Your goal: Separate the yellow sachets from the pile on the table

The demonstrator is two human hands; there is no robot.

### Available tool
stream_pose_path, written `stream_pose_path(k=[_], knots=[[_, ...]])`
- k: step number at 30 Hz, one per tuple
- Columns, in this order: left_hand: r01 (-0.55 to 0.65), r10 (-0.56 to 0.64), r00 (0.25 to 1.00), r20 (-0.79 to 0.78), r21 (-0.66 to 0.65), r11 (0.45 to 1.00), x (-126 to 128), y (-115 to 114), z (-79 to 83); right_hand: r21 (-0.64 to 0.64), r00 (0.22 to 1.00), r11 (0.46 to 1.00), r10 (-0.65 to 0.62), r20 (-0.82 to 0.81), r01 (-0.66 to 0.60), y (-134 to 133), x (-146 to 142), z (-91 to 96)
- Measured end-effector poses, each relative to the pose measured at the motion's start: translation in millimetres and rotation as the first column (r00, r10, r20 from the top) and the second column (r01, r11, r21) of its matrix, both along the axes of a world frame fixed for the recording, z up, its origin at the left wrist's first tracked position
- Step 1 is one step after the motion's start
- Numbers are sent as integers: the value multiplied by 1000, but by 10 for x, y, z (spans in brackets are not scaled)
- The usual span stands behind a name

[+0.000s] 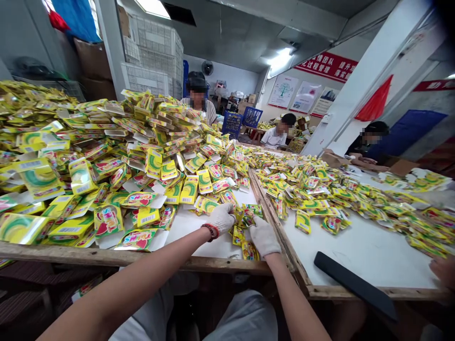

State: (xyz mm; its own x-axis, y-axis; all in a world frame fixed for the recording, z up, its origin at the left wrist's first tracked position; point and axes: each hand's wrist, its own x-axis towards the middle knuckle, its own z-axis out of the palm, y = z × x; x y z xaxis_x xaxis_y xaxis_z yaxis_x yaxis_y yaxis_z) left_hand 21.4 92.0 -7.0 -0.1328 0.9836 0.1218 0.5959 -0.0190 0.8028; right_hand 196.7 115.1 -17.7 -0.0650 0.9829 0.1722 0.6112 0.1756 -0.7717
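My left hand (222, 219), in a white knit glove with a beaded band at the wrist, has its fingers curled in at the edge of several small shiny yellow packets (245, 215). From the other side, my right hand (265, 237), gloved too, bends its fingers against the same packets. Exactly what lies inside each hand's grasp is partly hidden. More small packets (250, 252) lie below, near the wooden front edge. Flat yellow-green printed boxes (189, 188), some with open white flaps, begin just beyond my left hand.
A tall heap of boxes (106, 128) fills the left side. A wooden divider (270, 213) separates off the right table section, with more boxes (322, 203). A black bar-shaped object (355, 284) overhangs the front edge. Several people sit around the tables; white crates (152, 52) stand behind.
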Motion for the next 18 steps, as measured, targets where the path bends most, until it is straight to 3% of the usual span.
stream_pose_path(k=[3,6,8,11,15,18], knots=[[27,-25,983,180,-8,1000,-99,-163,-36,-31,1000,1000,4,-8,-4,-151,173,73],[84,-71,927,368,-20,996,-88,-341,-26,-152,971,977,120,-207,-153,-348,193,184],[129,-100,807,582,-8,992,-31,-476,2,-187,922,955,152,-355,-229,-466,119,240],[188,-129,551,825,29,982,48,-666,68,-130,867,953,186,-461,-273,-579,-27,276],[280,-50,375,926,-61,958,10,-795,213,-65,864,942,272,-423,-328,-621,-118,285],[334,-28,384,923,-111,936,-55,-804,295,-2,892,930,351,-283,-367,-617,-136,287]])
